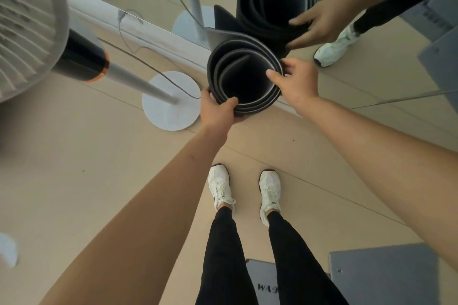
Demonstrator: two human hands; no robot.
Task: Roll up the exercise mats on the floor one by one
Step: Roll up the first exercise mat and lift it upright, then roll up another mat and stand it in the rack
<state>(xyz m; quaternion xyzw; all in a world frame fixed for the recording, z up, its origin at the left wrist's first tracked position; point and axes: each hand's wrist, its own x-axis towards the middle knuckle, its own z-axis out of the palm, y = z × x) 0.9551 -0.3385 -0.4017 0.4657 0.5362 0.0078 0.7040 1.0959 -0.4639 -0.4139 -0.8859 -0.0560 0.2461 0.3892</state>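
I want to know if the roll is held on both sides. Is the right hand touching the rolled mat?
Touching. The head view shows the right hand with fingertips hooked over the rim of the rolled mat, while the left hand grips the opposite edge.

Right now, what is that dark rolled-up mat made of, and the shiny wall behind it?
The dark rolled-up exercise mat looks like soft matte foam or rubber: it bends in thick springy layers with pale edges, gripped by the left hand and the right hand. The shiny wall panel is probably mirror glass, since it reflects the mat, hands and a shoe.

Partial "WG" on grey box [266,285]
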